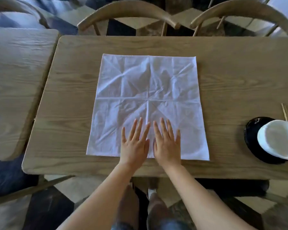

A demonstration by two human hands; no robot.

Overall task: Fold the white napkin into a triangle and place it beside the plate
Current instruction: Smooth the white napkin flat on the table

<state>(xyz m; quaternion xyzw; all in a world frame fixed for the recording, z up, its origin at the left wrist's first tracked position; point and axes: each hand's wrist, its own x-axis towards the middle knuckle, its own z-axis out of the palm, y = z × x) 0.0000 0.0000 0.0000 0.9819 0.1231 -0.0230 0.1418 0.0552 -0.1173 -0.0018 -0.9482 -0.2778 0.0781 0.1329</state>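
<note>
**Bare Arms, Bare Hands**

We saw both forearms uncovered to the frame's edge, with no sleeve showing. Our left hand (134, 143) and right hand (167, 143) carried no visible ring, watch or glove. Blue denim showed at our legs.

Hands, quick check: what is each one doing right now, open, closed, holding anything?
Left hand: open, flat on the white napkin, gripping nothing.
Right hand: open, flat on the napkin, gripping nothing.

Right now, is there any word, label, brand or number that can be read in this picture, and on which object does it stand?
None: no readable text is in view.
The white napkin is plain, with creases only.
The black plate has a small pale mark near its far rim, too blurred to read.
The white bowl and the table carry no writing.
</note>
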